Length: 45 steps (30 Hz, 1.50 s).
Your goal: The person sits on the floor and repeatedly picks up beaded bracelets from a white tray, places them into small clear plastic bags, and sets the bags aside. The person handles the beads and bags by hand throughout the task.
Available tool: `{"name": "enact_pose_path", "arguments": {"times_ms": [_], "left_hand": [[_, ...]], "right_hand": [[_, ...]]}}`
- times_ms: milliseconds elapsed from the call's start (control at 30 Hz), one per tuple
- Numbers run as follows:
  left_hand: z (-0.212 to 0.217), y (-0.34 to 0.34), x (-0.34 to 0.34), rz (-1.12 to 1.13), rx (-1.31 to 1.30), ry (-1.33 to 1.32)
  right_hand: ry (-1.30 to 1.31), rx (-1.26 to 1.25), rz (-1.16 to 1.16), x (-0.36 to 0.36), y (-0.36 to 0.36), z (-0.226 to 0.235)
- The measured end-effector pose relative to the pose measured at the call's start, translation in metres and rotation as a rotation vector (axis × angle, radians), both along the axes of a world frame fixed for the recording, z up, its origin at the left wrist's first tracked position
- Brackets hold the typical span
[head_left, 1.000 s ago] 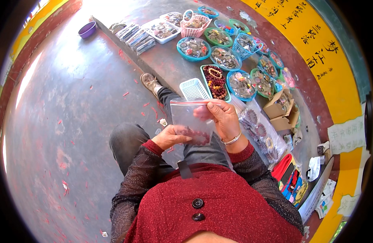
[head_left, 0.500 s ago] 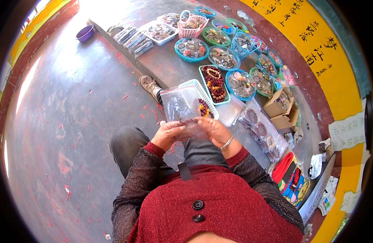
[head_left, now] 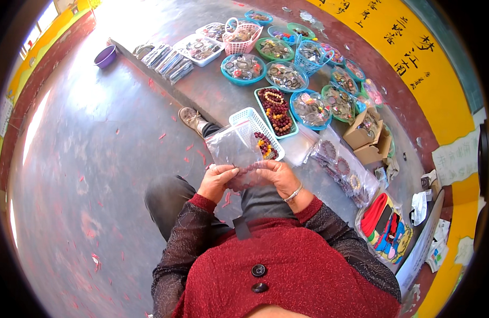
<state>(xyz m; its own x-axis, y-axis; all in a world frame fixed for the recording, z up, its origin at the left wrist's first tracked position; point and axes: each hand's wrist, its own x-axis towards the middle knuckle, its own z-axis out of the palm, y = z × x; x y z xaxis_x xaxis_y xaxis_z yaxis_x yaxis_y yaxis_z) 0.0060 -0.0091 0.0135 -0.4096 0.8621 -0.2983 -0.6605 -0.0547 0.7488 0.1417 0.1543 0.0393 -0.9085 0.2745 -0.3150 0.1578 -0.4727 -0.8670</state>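
Clock centred on the hands, twelve toward the upper edge.

Left hand (head_left: 218, 181): thumb and bent fingers pinch the lower left of a clear zip bag (head_left: 231, 148). Right hand (head_left: 280, 180): same pinch on the lower right; smooth, shiny metal bangle (head_left: 294, 192) at its wrist. Bag lies between the hands, above the thighs: thin, glossy, wrinkled film, reddish strip along the top edge, mouth end toward 12. At its lower end, a bracelet (head_left: 245, 178) of round, dull reddish beads shows hazily through plastic.

At 12, just beyond: white lattice tray (head_left: 243, 115), rectangular, rounded corners, holding a beaded string (head_left: 266, 146) in dark red and yellow. At 1, a green-rimmed tray (head_left: 294, 130) heaped with dark, polished round beads. At 2, flat clear film (head_left: 300, 146), slick. At 3, bracelet packs (head_left: 341, 167) in crinkled clear plastic. Between 2 and 3, matte brown cardboard boxes (head_left: 373, 151), flaps open. Between 10 and 11, well apart, a smooth purple basin (head_left: 105, 56) on scuffed grey floor (head_left: 96, 153).
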Motion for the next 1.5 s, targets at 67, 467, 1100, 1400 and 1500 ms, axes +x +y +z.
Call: {"name": "enact_pose_path", "arguments": {"times_ms": [67,467,1100,1400,1500], "left_hand": [[0.002,0.000,0.001,0.041,0.009,-0.003],[-0.012,0.005,0.000,0.117,0.026,-0.137],[-0.035,0.022,0.006,0.103,-0.326,0.000],[-0.049,0.027,0.006,0.088,-0.385,0.034],[-0.050,0.028,0.007,0.075,-0.400,0.045]], "right_hand": [[0.011,-0.006,0.028,0.002,0.000,0.000],[-0.021,-0.001,-0.036,0.035,0.023,-0.009],[-0.205,0.029,-1.016,0.247,0.258,-0.095],[-0.452,-0.040,-1.162,0.268,0.287,-0.149],[-0.590,0.073,-1.131,0.265,0.291,-0.152]]}}
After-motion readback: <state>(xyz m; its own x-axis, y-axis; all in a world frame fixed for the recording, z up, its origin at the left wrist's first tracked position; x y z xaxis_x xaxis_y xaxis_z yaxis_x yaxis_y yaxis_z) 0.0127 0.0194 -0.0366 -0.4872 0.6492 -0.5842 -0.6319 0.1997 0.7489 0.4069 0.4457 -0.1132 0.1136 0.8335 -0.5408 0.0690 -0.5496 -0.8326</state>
